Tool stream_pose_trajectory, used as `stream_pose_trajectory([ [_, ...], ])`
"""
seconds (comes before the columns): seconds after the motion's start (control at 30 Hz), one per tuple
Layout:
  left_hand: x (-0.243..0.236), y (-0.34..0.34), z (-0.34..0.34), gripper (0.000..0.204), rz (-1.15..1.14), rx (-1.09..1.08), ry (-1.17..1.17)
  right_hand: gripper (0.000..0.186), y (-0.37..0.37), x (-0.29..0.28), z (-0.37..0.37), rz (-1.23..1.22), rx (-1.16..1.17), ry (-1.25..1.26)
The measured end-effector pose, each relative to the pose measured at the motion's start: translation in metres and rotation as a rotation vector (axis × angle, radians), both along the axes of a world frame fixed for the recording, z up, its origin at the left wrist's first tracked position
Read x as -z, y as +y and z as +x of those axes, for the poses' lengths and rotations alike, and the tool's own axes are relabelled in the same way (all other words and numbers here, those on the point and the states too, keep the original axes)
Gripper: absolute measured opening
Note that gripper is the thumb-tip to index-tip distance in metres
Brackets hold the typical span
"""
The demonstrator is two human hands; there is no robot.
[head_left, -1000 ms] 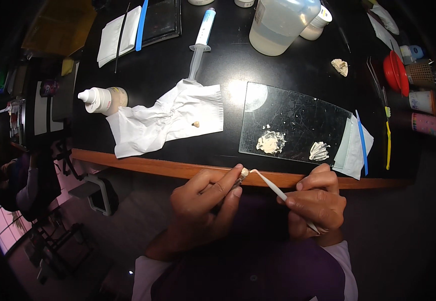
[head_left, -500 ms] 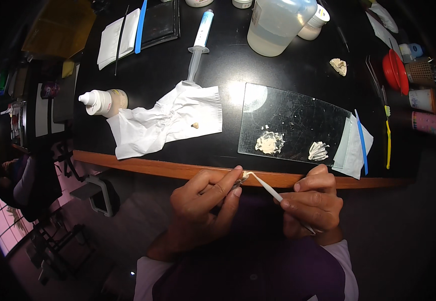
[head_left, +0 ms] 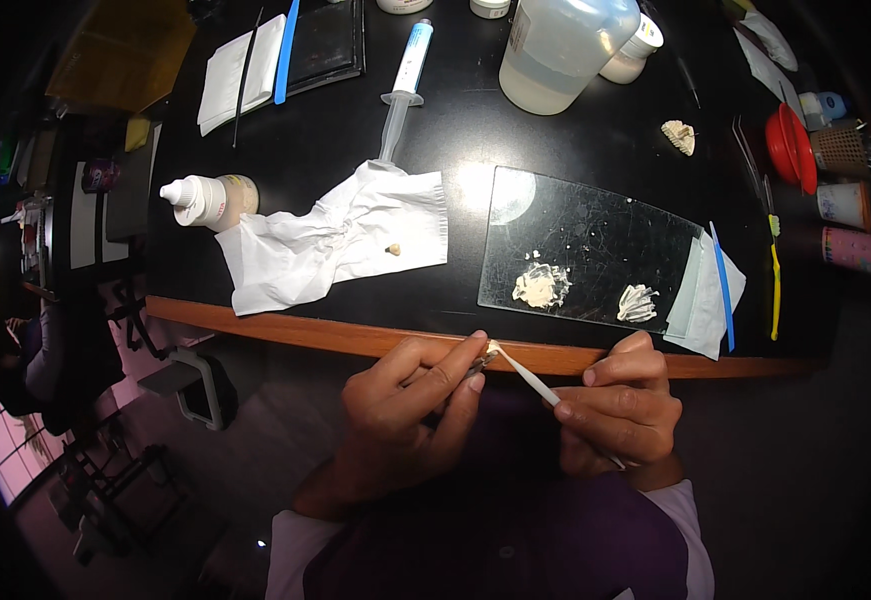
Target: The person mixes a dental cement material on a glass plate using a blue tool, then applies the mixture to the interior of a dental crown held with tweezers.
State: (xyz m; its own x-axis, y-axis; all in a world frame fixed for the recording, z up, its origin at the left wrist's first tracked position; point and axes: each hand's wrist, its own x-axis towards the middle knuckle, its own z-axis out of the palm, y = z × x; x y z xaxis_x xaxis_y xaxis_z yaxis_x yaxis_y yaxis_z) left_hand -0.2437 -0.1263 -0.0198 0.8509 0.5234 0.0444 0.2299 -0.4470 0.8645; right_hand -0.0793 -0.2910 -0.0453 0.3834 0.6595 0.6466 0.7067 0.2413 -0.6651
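Small cream piece: at L fingertips, seen over the table's wooden front edge; ht above it can't tell.
L hand: thumb + fingers nearly closed, pinching the piece, w/ a dark shiny bit just below it.
R hand: fingers curled in, pen-type grip on slim white tool.
Tool tip: at the piece, looks in contact; exact spot too small to tell.
Change: 1 s ago tip was just beside piece, bent end showing; R hand has since shifted a bit twd L. L hand approx same.
Meaning: prob. applying or shaping material on the piece now, i.e. mid-step.
Glass slab: cream paste + whiter smear, both unchanged, so prob. no reload in between.
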Motion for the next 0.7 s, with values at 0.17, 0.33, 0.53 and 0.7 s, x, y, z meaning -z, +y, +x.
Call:
stream_pose_trajectory([
  [0.17, 0.0000, 0.0000, 0.0000, 0.033, 0.012, -0.003, -0.020, 0.022, -0.0020, -0.0017, 0.0018, -0.042, 0.002, -0.012],
  [0.33, -0.0041, 0.0008, -0.0001, 0.033, -0.006, 0.006, 0.033, 0.022, 0.0008, -0.0021, 0.0015, -0.024, 0.015, -0.015],
  [0.53, -0.0009, 0.0004, -0.0004, 0.033, -0.002, 0.006, 0.002, 0.023, -0.0010, -0.0010, 0.0015, -0.044, 0.009, -0.024],
  [0.7, -0.0005, 0.0009, 0.0002, 0.033, -0.006, 0.011, 0.000, 0.024, 0.0000, -0.0007, 0.0003, -0.037, 0.021, -0.017],
])
